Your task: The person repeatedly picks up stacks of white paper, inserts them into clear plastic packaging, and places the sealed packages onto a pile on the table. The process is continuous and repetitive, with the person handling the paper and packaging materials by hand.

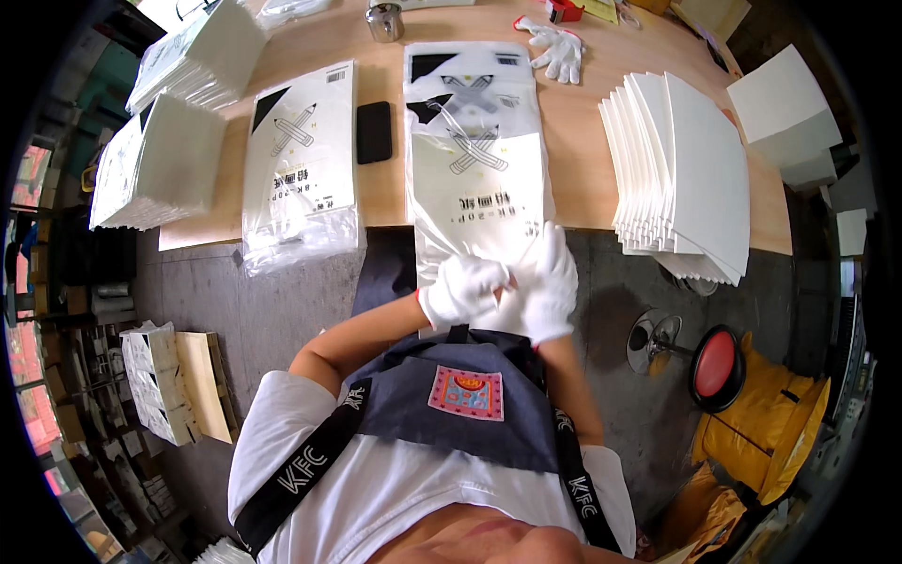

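Observation:
A clear plastic bag [434, 246] with a printed pack of drawing paper [477, 193] inside lies on the table, its near end over the front edge at my waist. Another bagged pack shows under its far end. My left hand [465, 291], in a white glove, curls its fingers at the bag's near end and appears to pinch the film. Close beside it, my right hand [548, 287], also gloved, lies along the bag's right edge, fingers stretched away from me. What lies under both palms is hidden.
Left of the bag are a black phone [374, 133], bagged packs [303, 141] and paper stacks [164, 169]. A fanned stack of white sheets [681, 179] overhangs the table's right front. Spare gloves [558, 51] and a metal pot [384, 23] sit farther back. A red-seated stool [717, 368] stands right.

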A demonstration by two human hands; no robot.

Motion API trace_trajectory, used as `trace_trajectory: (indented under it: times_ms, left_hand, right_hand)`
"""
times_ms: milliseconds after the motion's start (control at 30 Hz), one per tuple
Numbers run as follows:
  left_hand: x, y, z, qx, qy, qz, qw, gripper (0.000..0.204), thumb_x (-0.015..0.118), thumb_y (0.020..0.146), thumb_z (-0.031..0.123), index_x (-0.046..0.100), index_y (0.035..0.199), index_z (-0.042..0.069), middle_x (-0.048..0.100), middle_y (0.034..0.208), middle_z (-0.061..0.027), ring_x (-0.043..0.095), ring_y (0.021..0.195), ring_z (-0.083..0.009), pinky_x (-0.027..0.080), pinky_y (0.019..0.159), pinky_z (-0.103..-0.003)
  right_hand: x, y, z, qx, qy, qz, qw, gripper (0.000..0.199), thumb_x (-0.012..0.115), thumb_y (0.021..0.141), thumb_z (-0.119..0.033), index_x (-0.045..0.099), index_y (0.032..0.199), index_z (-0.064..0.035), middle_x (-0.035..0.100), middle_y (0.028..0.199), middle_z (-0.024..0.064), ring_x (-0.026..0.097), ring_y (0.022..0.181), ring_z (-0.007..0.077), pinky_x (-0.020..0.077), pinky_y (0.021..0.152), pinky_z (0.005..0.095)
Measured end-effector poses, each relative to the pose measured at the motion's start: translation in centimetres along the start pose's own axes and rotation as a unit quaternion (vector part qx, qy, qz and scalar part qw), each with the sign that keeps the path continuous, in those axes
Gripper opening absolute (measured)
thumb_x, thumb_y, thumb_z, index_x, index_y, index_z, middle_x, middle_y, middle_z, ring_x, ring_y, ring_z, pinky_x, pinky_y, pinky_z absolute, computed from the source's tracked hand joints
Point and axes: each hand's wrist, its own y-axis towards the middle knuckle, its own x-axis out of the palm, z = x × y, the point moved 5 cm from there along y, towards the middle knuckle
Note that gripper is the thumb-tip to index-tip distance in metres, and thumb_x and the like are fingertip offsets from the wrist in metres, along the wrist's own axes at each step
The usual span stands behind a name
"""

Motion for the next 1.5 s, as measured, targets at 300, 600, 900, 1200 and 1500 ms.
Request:
trace_trajectory:
  times_ms: [300,600,900,1200,1500]
  left_hand:
    - [-6.0,-8.3,-10.7,-0.228,0.139,0.281,0.922,0.024,0.064,0.078,-0.011,0.048,0.086,0.005,0.049,0.079,-0.0094,0.048,0.067,-0.0220,0.045,0.064,-0.030]
    - [-6.4,-17.5,2.4,-0.334,-0.004,0.100,0.937,0.017,0.066,0.073,-0.002,0.054,0.083,0.005,0.053,0.072,-0.0050,0.048,0.058,-0.0147,0.041,0.055,-0.027]
    - [-5.0,-16.2,-0.4,-0.360,-0.088,0.076,0.926,0.017,0.068,0.079,0.008,0.052,0.083,0.004,0.046,0.068,-0.0064,0.045,0.060,-0.0148,0.041,0.056,-0.030]
    - [-8.9,-10.1,-9.2,-0.346,-0.031,0.325,0.880,0.020,0.062,0.090,0.004,0.046,0.078,0.006,0.037,0.069,0.0029,0.034,0.066,-0.0068,0.035,0.058,-0.024]
    - [-8.5,-12.1,-12.8,-0.350,-0.108,0.398,0.841,0.010,0.059,0.093,0.004,0.053,0.086,0.006,0.049,0.074,0.0047,0.047,0.068,-0.0056,0.043,0.061,-0.024]
  right_hand:
    - [2.3,-1.0,2.9,-0.011,-0.137,-0.192,0.972,0.036,0.050,0.094,-0.038,0.058,0.108,-0.0061,0.067,0.070,0.0128,0.067,0.059,0.0289,0.0525,0.055,0.0434]
    - [-4.2,-12.3,-0.2,-0.166,-0.122,-0.234,0.950,0.022,0.057,0.082,-0.028,0.054,0.067,-0.0131,0.059,0.052,0.0036,0.059,0.042,0.0201,0.0471,0.041,0.0375]
    - [-1.1,-12.1,-1.1,-0.258,0.038,-0.207,0.943,0.020,0.057,0.085,-0.031,0.062,0.085,-0.0113,0.059,0.055,0.0062,0.060,0.045,0.0246,0.0452,0.041,0.0347]
    - [-0.3,-5.1,0.2,-0.069,0.278,-0.340,0.896,0.039,0.044,0.098,-0.038,0.068,0.092,-0.0082,0.072,0.081,0.0119,0.069,0.070,0.0264,0.0530,0.063,0.0362]
    - [19.6,-3.8,5.1,0.328,0.728,-0.188,0.572,0.049,0.057,0.097,-0.033,0.053,0.134,-0.0012,0.062,0.122,0.0126,0.065,0.104,0.0252,0.0536,0.086,0.0394]
